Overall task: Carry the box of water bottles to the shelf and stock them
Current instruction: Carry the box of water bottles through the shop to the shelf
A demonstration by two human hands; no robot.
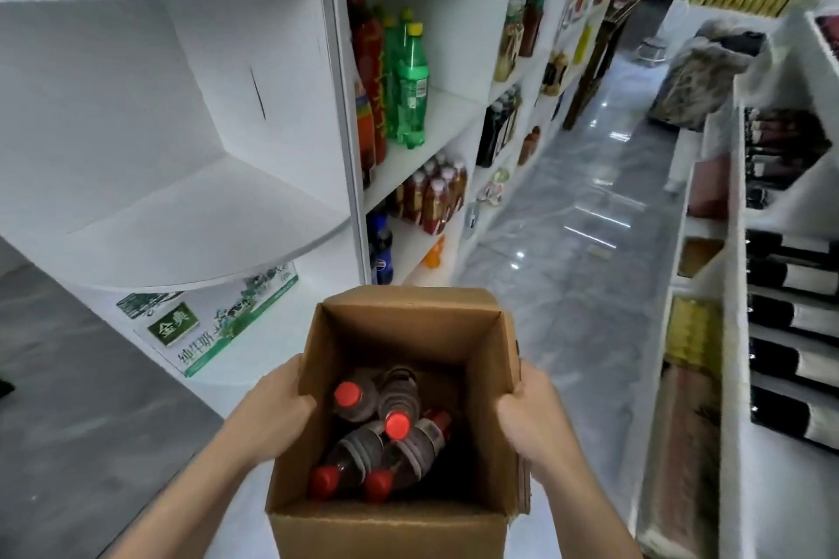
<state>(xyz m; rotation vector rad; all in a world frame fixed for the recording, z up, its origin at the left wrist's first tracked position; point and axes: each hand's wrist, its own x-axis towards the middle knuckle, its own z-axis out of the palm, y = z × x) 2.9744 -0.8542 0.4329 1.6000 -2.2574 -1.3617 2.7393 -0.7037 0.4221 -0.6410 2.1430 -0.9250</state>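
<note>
An open brown cardboard box [408,322] is held in front of me at the bottom centre of the head view. Several clear water bottles [399,431] with red caps lie loosely inside it. My left hand [277,408] grips the box's left wall, fingers over the rim. On the opposite wall, my right hand [529,413] grips the same way. White shelving [204,213] stands to my left, with a bare rounded corner shelf nearest the box.
Further shelf bays hold green and red soda bottles [399,77], tea bottles [436,195] and dark bottles. A green-and-white milk carton [213,322] sits on the low corner shelf. Wine bottles [794,322] fill the right-hand rack. A glossy grey aisle floor [567,263] runs ahead.
</note>
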